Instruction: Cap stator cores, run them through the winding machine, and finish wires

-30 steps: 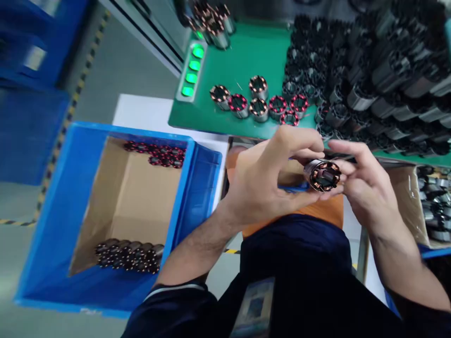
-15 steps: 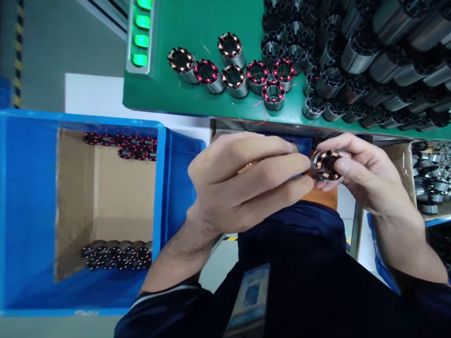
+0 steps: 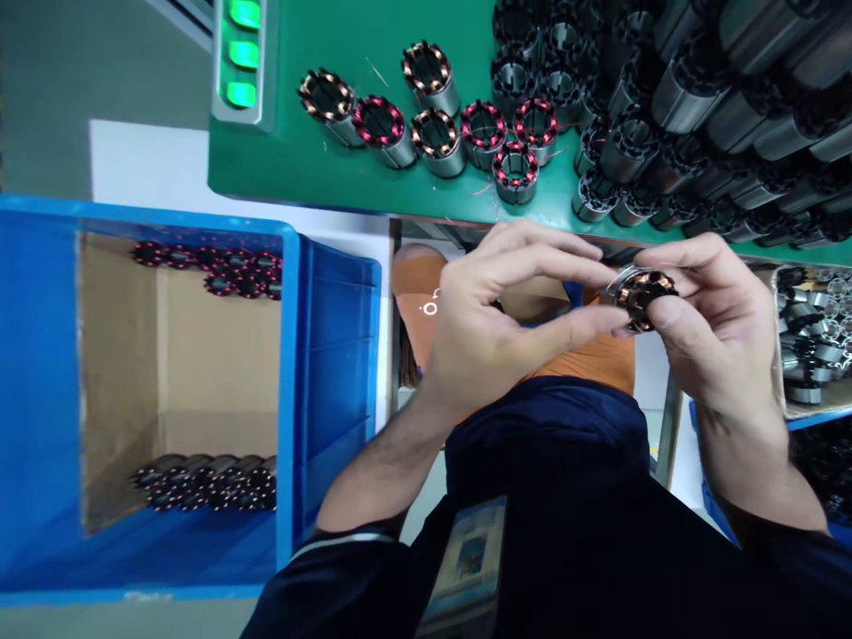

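Stator sits around 3 o'clock in view, clamped in the fingers of the right hand; left hand just swaps to a thumb-and-finger pinch at its 9 o'clock, so probably steadier now tbh.

This place looks like a factory workshop. It can be seen from the flat green work surface, on which many dark-grey metal cylinders stand close together, near round metal cores wound with red or copper-coloured wire. Also a large blue plastic crate holds many such wound cores.
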Tool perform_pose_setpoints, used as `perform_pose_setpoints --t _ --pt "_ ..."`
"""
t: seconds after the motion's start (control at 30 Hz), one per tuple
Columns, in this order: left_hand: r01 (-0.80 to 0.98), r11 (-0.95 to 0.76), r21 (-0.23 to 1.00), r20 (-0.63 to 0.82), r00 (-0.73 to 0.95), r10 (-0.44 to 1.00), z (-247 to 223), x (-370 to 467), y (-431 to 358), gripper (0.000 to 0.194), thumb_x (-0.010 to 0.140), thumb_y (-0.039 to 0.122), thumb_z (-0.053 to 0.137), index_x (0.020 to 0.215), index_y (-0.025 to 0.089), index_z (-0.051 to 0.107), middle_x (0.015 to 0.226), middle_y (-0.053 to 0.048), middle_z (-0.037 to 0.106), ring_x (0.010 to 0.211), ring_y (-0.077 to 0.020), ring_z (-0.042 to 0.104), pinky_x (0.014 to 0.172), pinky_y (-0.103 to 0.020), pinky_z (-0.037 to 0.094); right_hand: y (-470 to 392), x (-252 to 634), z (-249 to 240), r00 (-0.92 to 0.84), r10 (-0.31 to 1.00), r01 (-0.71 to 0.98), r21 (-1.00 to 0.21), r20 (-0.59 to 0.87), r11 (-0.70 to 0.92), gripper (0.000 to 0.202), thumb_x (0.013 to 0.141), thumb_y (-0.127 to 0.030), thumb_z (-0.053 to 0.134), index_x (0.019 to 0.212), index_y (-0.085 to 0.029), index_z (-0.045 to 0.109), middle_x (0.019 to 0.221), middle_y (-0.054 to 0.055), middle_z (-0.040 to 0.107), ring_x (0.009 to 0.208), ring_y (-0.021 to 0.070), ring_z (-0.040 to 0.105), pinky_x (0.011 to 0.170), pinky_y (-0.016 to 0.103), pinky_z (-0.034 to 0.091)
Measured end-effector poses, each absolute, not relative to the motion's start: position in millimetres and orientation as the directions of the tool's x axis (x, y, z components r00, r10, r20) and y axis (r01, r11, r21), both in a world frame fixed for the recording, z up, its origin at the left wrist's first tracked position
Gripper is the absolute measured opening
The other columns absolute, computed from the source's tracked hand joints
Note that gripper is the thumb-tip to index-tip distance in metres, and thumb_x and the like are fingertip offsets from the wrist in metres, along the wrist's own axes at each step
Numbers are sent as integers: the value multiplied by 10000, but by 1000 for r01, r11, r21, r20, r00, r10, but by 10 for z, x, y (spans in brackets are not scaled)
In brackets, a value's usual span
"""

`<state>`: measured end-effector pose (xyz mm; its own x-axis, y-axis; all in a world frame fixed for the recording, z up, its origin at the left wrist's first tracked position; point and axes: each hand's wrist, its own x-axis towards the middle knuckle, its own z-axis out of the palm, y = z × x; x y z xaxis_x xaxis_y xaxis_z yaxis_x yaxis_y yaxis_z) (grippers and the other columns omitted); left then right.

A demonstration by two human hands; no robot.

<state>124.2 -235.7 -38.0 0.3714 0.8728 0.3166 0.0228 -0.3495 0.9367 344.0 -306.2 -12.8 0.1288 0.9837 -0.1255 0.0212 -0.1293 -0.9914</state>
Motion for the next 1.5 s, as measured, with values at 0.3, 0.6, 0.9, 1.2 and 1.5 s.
perform_pose_setpoints --t 0.3,0.6,0.9,1.2,1.5 --pt "-292 176 940 -42 412 910 -919 1355 -2497 339 1054 565 937 950 249 872 1101 -52 894 984 -180 832 919 -315 694 -3208 3533 -185 36 956 -10 -957 -290 -290 600 968 -658 989 1420 -347 747 950 14 856 800 262 860 717 392 742" --pt "-292 159 943 26 542 840 -748 1315 -2517 249 1068 460 939 1003 232 858 1177 -71 890 1083 -214 861 982 -344 717 -3164 3467 -232 -5 975 -36 -974 -222 -222 506 971 -559 1016 1332 -324 751 959 3 863 806 228 866 735 347 734" --pt "-188 -158 969 229 456 860 -919 1236 -2537 670 835 648 1099 1261 289 727 1391 -85 865 1239 -272 872 1015 -372 754 -3222 3487 -260 42 971 26 -971 -235 -236 577 912 -555 1069 1340 -323 760 982 5 872 835 230 856 770 351 741" --pt "21 -547 837 473 477 741 -645 1218 -2613 575 1012 414 978 1532 332 744 1418 -29 903 1130 -257 924 1000 -381 767 -3219 3536 -210 0 996 214 -973 -91 -89 312 959 -451 1055 1228 -363 925 1107 32 847 990 249 803 843 400 724" --pt "104 -604 790 576 215 789 -581 1390 -2590 170 980 289 972 1072 278 830 954 15 863 803 -161 776 710 -323 677 -3233 3536 -343 386 922 100 -992 -27 -71 169 1072 -516 927 998 -377 866 892 7 723 777 226 694 818 448 709"
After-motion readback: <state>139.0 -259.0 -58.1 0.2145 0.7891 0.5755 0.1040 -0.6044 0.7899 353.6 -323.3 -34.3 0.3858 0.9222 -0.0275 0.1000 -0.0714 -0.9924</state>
